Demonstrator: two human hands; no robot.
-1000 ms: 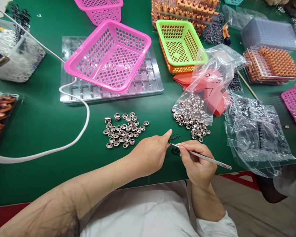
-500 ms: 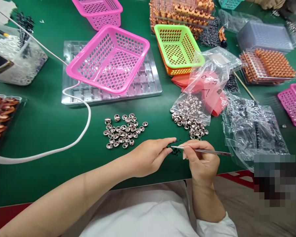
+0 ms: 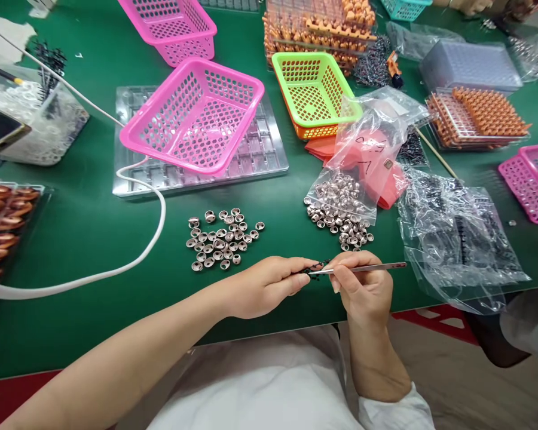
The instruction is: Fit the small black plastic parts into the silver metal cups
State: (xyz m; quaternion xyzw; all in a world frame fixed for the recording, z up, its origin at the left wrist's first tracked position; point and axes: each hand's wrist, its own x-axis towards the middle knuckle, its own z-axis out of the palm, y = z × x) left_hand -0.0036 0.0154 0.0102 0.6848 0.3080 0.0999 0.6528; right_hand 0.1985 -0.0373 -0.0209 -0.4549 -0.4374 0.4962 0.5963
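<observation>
My right hand (image 3: 363, 283) grips a slim metal tool, seemingly tweezers (image 3: 372, 268), with its tip pointing left at my left hand's fingertips. Between the thumb and fingers of my left hand (image 3: 275, 283) is a small black plastic piece (image 3: 319, 265), partly hidden by the fingers. Tiny black bits (image 3: 314, 277) lie on the green table just under the fingertips. To the left of the hands, small silvery ring-shaped metal parts (image 3: 219, 243) are spread out loosely. More of these metal parts (image 3: 347, 224) spill from a clear plastic bag (image 3: 363, 140) beyond my right hand.
A pink basket (image 3: 192, 113) rests on a metal tray (image 3: 269, 149), with a white cable (image 3: 161, 221) curving alongside. Behind are green and orange baskets (image 3: 316, 89) and orange parts (image 3: 318, 30). Bagged black parts (image 3: 457, 233) lie at right; brown parts (image 3: 9, 221) fill a left tray.
The tweezers' tip has shifted slightly left and down, closer into my left fingertips. Both hands remain together over the black bits. The view has moved slightly.
</observation>
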